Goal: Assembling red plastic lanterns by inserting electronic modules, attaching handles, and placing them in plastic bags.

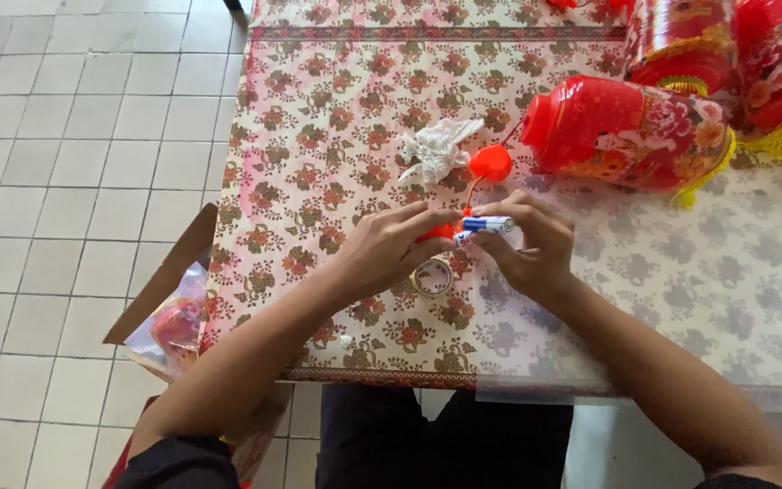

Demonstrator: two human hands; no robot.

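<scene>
Both hands meet — right hand (536, 249) pinching battery (489, 225), left hand (391, 249) gripping red piece (436, 232).

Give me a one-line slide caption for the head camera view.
Left hand pinches a small red part while right hand holds a blue-and-white battery over a floral tablecloth, red lanterns nearby.

This looks like a home or small household workroom used for handcraft. The worktop (337, 163) wears a flowered oilcloth in red and brown under clear plastic, the kind laid over a domestic table. Left of the worktop runs a floor of plain pale square tiles (74, 136). At the worktop's far right corner lie red paper lanterns (626, 127) with yellow fringe, and below its left edge stands an open cardboard box (169, 299).
</scene>
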